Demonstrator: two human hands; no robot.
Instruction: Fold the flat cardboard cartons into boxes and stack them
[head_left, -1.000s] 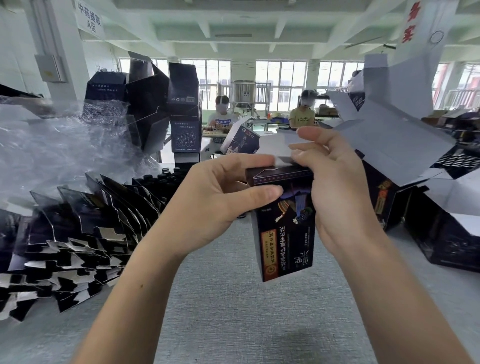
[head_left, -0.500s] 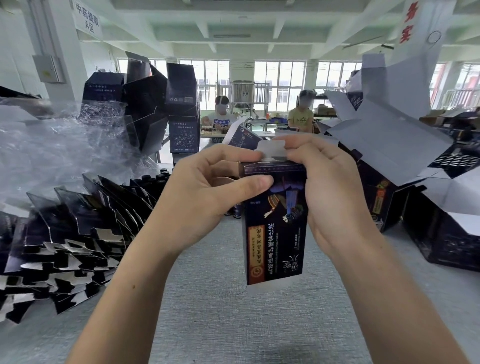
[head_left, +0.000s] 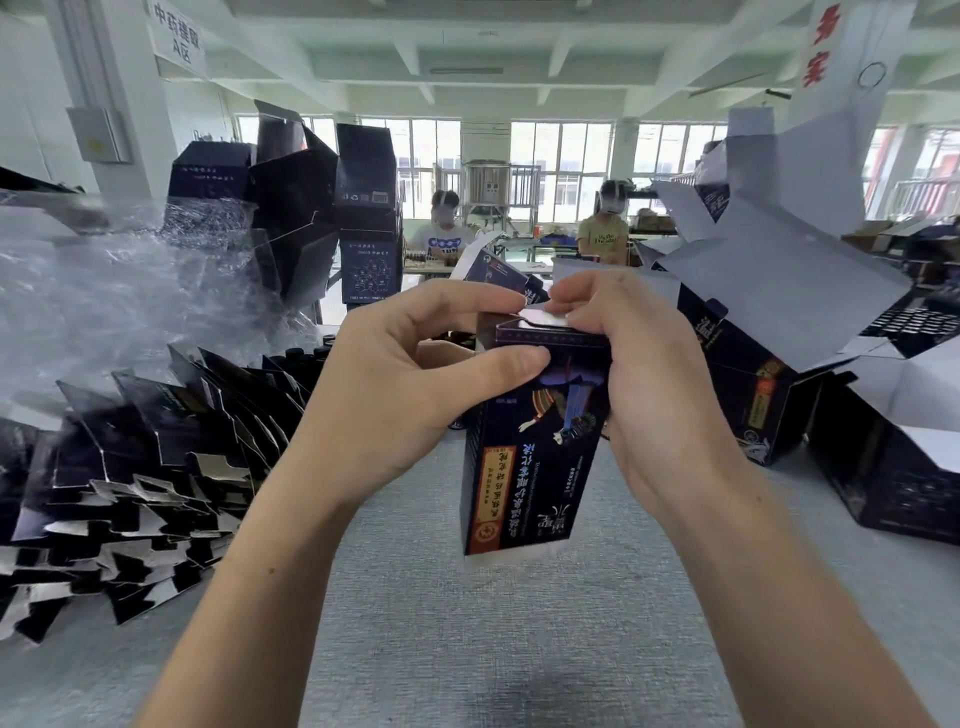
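Above grey table, both hands grip upright carton.

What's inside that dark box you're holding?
Inside the box nothing shows: its walls, a pale flap on top, the left hand and right hand cover it.

Daylight is admitted by a row of tall windows at 12 o'clock, under a white beamed ceiling. At 10 o'clock a white pillar is fitted with a grey wall box. A grey tabletop is spread at 6 o'clock.
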